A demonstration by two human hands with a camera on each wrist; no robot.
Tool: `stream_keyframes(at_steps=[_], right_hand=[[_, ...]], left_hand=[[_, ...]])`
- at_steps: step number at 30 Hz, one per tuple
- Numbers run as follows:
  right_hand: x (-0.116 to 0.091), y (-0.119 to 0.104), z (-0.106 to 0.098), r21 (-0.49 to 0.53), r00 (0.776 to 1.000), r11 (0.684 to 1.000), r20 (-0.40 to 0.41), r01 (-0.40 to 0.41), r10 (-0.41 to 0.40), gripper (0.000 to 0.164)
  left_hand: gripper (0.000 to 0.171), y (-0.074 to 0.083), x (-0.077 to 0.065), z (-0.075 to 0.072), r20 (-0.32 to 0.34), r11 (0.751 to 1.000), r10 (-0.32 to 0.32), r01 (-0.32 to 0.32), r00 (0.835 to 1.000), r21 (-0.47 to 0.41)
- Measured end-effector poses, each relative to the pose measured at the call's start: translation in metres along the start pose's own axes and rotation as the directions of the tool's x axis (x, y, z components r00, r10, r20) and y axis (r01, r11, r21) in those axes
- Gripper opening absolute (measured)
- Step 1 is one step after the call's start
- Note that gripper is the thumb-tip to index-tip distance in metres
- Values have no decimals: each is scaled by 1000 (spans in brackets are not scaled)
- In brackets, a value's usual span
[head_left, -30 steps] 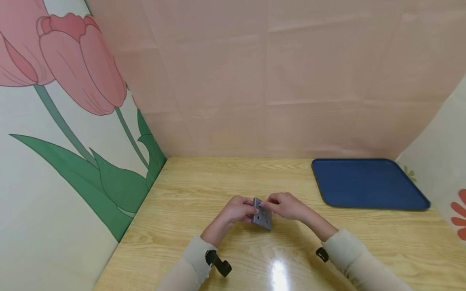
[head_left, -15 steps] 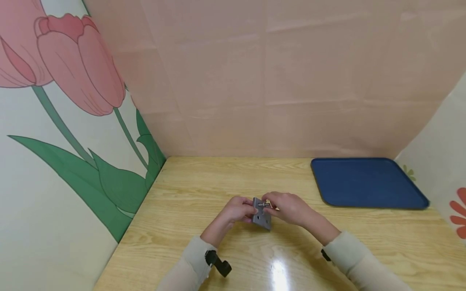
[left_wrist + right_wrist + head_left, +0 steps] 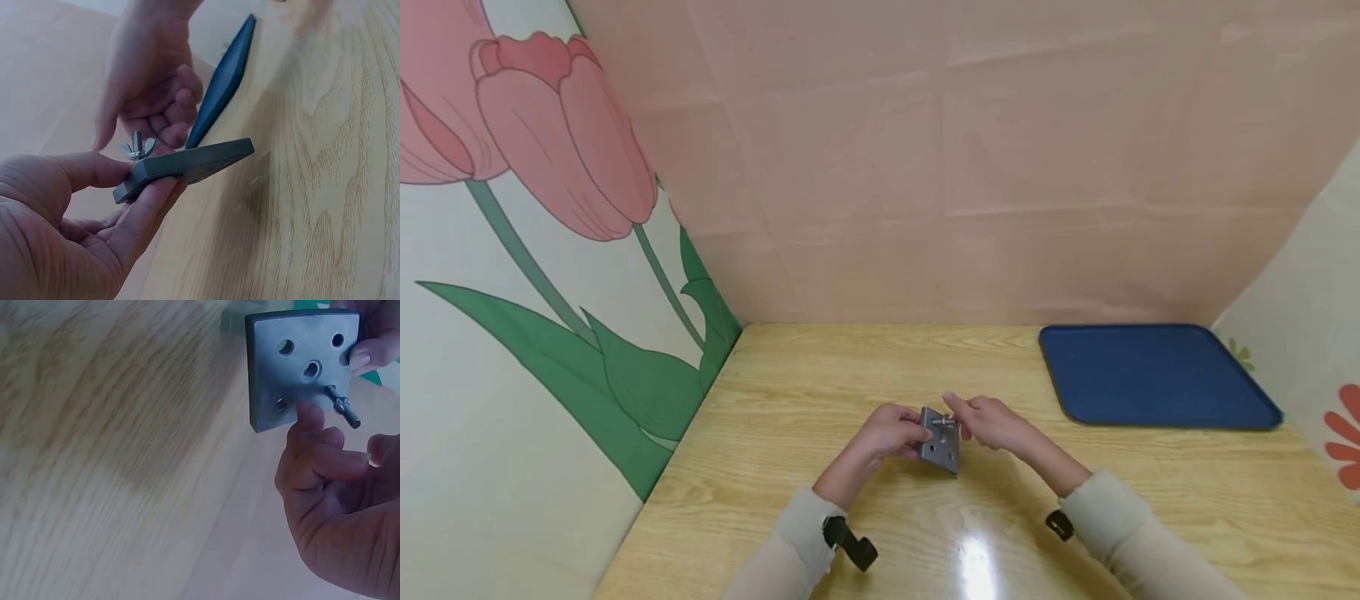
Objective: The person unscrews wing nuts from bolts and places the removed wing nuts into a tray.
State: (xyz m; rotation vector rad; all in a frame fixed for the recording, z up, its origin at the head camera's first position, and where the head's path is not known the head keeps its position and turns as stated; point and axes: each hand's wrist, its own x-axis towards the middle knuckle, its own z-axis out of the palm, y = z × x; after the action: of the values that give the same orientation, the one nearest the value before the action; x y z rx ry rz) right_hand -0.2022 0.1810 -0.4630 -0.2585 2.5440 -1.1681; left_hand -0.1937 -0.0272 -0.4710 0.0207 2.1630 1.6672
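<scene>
A square grey metal plate (image 3: 938, 454) with several holes and a threaded one at its centre is held up over the table by my left hand (image 3: 883, 431). Thumb and fingers pinch one edge of it. From a corner hole a threaded bolt (image 3: 353, 417) sticks out, and the left wrist view shows a wing nut (image 3: 138, 150) on it, close to the plate's face. My right hand (image 3: 994, 423) is right beside the bolt, fingers loosely bent and thumb stretched out, holding nothing. Whether a fingertip touches the bolt or plate, I cannot tell.
On the wood-grain table (image 3: 820, 358), a blue tray (image 3: 1157, 375) lies at the back right. A pink sheet (image 3: 947, 167) covers the back wall, and a tulip-printed panel (image 3: 550, 400) stands at the left. Both wrists carry black camera straps.
My right hand's fingers were at the bolt with the wing nut, first covering it, then pinching around it; now they have come off it. My left hand and the plate stay in place.
</scene>
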Motion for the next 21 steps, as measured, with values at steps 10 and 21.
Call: stream_keyframes(at_steps=[10, 21], right_hand=[[-2, -2, 4, 72, 997, 996, 64, -55, 50, 66], [1, 2, 3, -105, 988, 983, 28, 152, -150, 41]], left_hand=[[29, -1, 0, 2, 2, 1000, 17, -17, 1000, 1], [28, -1, -3, -2, 11, 1000, 23, -23, 1000, -7]])
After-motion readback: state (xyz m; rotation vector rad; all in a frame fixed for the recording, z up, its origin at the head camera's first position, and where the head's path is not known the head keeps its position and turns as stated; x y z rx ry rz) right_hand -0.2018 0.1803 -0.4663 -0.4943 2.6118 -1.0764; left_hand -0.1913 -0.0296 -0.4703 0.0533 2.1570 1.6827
